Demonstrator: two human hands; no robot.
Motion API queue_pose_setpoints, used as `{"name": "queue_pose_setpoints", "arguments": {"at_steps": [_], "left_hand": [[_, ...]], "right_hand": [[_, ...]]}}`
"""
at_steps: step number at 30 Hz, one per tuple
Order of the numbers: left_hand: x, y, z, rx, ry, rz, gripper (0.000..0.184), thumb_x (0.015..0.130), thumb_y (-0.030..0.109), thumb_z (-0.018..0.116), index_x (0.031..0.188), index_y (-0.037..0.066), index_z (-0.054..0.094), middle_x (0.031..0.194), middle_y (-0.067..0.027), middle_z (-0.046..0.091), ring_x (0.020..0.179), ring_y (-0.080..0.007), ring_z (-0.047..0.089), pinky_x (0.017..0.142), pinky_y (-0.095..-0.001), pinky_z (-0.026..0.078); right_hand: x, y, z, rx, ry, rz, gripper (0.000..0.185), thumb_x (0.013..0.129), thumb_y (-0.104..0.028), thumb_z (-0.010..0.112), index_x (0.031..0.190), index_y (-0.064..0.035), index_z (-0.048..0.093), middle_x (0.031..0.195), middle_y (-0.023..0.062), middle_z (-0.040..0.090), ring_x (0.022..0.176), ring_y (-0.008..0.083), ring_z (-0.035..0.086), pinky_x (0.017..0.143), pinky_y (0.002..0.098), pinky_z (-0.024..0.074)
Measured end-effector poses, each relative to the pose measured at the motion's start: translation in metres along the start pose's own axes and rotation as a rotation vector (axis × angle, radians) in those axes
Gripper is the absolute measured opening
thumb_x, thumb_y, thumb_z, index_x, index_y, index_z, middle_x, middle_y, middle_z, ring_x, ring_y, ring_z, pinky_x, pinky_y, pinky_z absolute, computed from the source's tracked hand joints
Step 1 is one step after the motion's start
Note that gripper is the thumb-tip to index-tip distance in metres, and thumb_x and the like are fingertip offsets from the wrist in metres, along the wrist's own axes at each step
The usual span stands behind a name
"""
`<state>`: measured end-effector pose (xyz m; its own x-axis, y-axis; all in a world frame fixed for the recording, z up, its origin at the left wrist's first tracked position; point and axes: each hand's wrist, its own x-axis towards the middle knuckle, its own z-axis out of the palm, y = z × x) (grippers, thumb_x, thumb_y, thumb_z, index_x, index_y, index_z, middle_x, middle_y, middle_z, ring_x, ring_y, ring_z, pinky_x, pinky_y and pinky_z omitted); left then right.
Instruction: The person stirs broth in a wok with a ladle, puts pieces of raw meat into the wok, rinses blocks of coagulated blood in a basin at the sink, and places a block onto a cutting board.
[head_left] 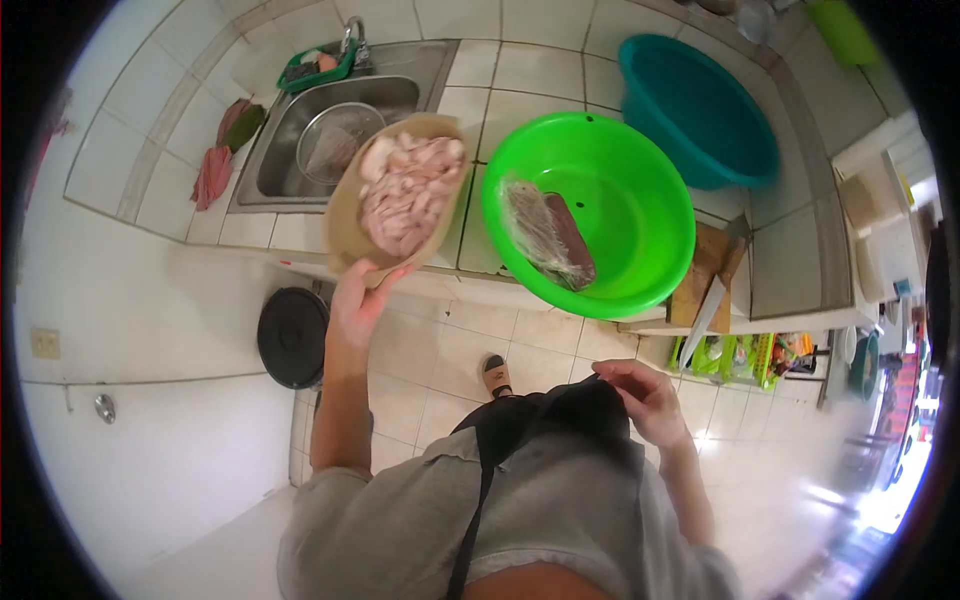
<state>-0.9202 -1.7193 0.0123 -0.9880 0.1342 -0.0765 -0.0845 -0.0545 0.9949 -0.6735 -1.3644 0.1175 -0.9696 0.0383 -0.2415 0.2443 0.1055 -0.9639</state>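
Note:
My left hand [362, 300] grips the near end of a beige oval tub [345, 222], its fingers on the rim. Pale pink raw meat pieces [408, 190] fill the tub, which is beside the sink. To its right on the tiled counter stands a bright green basin [640, 225] holding a plastic-wrapped package [535, 225] and a dark reddish block [572, 240]. Low on the right, my right hand [645, 395] is near the black cloth at my waist, with its fingertips close together at the cloth's edge. Whether those fingertips hold the cloth is hard to make out.
A metal sink [270, 150] contains a strainer [310, 140]. Behind the green basin leans a teal basin [700, 115]. A knife [705, 322] lies across a wooden board [690, 295] at the right, its blade over the counter edge. A black lidded bin [293, 338] stands below left.

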Motion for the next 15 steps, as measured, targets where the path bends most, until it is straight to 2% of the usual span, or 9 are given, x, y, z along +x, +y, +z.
{"name": "queue_pose_setpoints", "arguments": {"at_steps": [2,3,5,6,7,8,9,10,15], "left_hand": [[-0.032,-0.013,-0.013,0.349,-0.048,0.307,0.013,0.09,-0.002,0.047,0.1,-0.008,0.053,0.099,-0.0107,0.056,0.088,-0.021,0.056,0.094,-0.0371,0.049],[-0.054,0.002,-0.005,-0.141,-0.063,0.189,0.01,0.091,-0.002,0.048,0.095,-0.006,0.055,0.095,-0.008,0.055,0.086,-0.0169,0.053,0.096,-0.0357,0.047],[-0.083,-0.017,-0.032,-0.524,-0.134,0.164,0.011,0.093,-0.001,0.048,0.095,-0.009,0.055,0.09,-0.0058,0.051,0.085,-0.0156,0.054,0.098,-0.0352,0.046],[-0.103,-0.015,-0.032,0.229,-0.123,0.489,0.011,0.094,0.004,0.052,0.097,-0.006,0.057,0.088,-0.0065,0.054,0.08,-0.0165,0.055,0.089,-0.0327,0.049],[-0.124,-0.013,-0.031,0.931,0.12,0.821,0.011,0.095,0.008,0.056,0.099,-0.003,0.058,0.086,-0.0071,0.058,0.074,-0.0175,0.057,0.079,-0.0303,0.052],[-0.139,-0.011,-0.026,0.939,0.146,0.99,0.011,0.095,0.011,0.059,0.097,0.0,0.06,0.086,-0.0072,0.06,0.074,-0.0174,0.056,0.067,-0.0299,0.048],[-0.16,-0.009,-0.027,0.91,0.138,0.688,0.015,0.094,0.013,0.061,0.097,-0.001,0.059,0.084,-0.0083,0.06,0.074,-0.0208,0.057,0.064,-0.0295,0.047],[-0.159,-0.04,-0.071,1.039,0.112,0.61,0.012,0.091,0.01,0.062,0.098,0.0,0.059,0.082,-0.0089,0.061,0.077,-0.0249,0.061,0.067,-0.0286,0.052],[-0.254,-0.03,-0.041,0.853,-0.02,0.707,0.029,0.09,0.024,0.061,0.076,0.004,0.045,0.065,-0.0054,0.042,0.062,-0.0202,0.043,0.055,-0.0332,0.036]], "right_hand": [[-0.006,0.008,-0.003,0.003,0.019,-0.02,0.027,0.092,-0.008,0.061,0.119,-0.0037,0.062,0.096,0.001,0.064,0.086,0.0076,0.059,0.078,0.0225,0.0481],[-0.012,0.011,-0.004,-0.018,-0.012,-0.021,0.026,0.093,-0.009,0.061,0.119,-0.0052,0.062,0.095,0.0018,0.064,0.086,0.0078,0.06,0.077,0.0233,0.0489],[-0.031,0.021,-0.011,-0.012,-0.031,-0.026,0.026,0.093,-0.011,0.06,0.118,-0.0082,0.063,0.095,0.0036,0.065,0.087,0.0092,0.062,0.077,0.0249,0.0503],[-0.039,0.028,-0.015,0.021,-0.033,-0.036,0.025,0.093,-0.012,0.061,0.118,-0.0097,0.063,0.095,0.0045,0.066,0.086,0.0104,0.063,0.076,0.0257,0.0509],[-0.05,0.037,-0.02,0.029,-0.032,-0.048,0.026,0.092,-0.014,0.061,0.118,-0.0098,0.063,0.094,0.0052,0.067,0.086,0.0115,0.064,0.076,0.0263,0.0512],[-0.064,0.049,-0.027,0.036,-0.034,-0.061,0.027,0.092,-0.016,0.062,0.118,-0.01,0.062,0.093,0.0059,0.068,0.086,0.0127,0.064,0.076,0.0269,0.0515],[-0.077,0.062,-0.034,0.013,-0.024,-0.122,0.028,0.092,-0.017,0.062,0.118,-0.0097,0.062,0.092,0.0063,0.068,0.084,0.013,0.065,0.076,0.0274,0.0516],[-0.091,0.072,-0.042,-0.019,-0.023,-0.178,0.028,0.092,-0.019,0.062,0.119,-0.0094,0.061,0.091,0.0067,0.068,0.083,0.0132,0.065,0.075,0.028,0.0518],[-0.204,0.125,-0.078,0.011,0.045,-0.097,0.029,0.093,-0.021,0.061,0.119,-0.0074,0.06,0.084,0.0041,0.066,0.078,0.011,0.062,0.07,0.027,0.0498]]}}
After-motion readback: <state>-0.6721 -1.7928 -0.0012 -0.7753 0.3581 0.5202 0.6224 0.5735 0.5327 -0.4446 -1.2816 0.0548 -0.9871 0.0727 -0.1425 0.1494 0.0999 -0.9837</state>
